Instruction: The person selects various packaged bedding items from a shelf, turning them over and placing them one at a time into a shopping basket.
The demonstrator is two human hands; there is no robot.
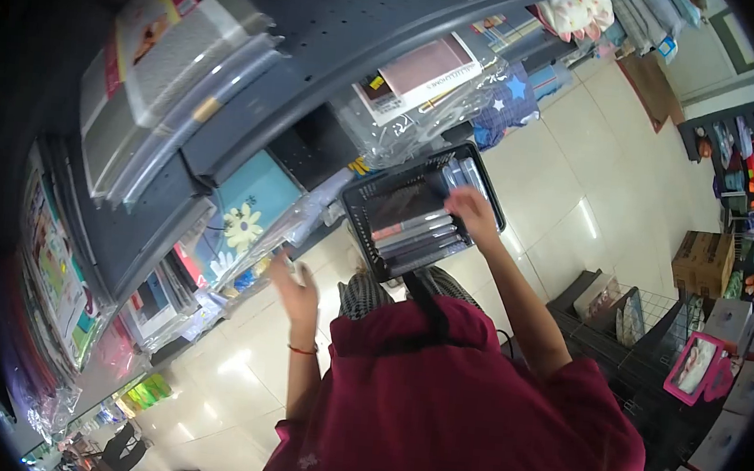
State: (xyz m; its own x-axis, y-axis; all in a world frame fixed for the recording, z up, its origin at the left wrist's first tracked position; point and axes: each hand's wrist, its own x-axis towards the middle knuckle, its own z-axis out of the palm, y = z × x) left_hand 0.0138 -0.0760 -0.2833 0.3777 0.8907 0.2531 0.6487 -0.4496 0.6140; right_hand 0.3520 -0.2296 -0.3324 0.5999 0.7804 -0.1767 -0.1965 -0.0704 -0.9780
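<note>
Several flat, clear-wrapped packets (pixel 421 239) lie close together in a black plastic basket (pixel 492 190), in a row along its near edge; more slim, bluish ones (pixel 463 173) sit near its far right corner. My right hand (pixel 473 213) reaches in over the near right corner, its bent fingertips among the packets. I cannot tell whether they grip one or only touch the wrapping. As I judge it, I am sorting or checking what lies in the basket, and the slick film calls for a light pinch at a packet's edge. My left hand (pixel 294 295) is out to the left of the basket, blurred, fingers spread and nothing in them that I can see, a thin red band (pixel 302 350) round the wrist.

Nearest that hand, by the shelf, is a smooth teal package (pixel 255 193) printed with a pale yellow flower. Past the basket's far edge lie crinkled, glossy plastic bags (pixel 385 142) and a soft blue bundle (pixel 507 108) with stars. The shelf (pixel 351 18) is dark, hard and pierced with small holes; under everything run pale, shiny square tiles (pixel 570 181).
</note>
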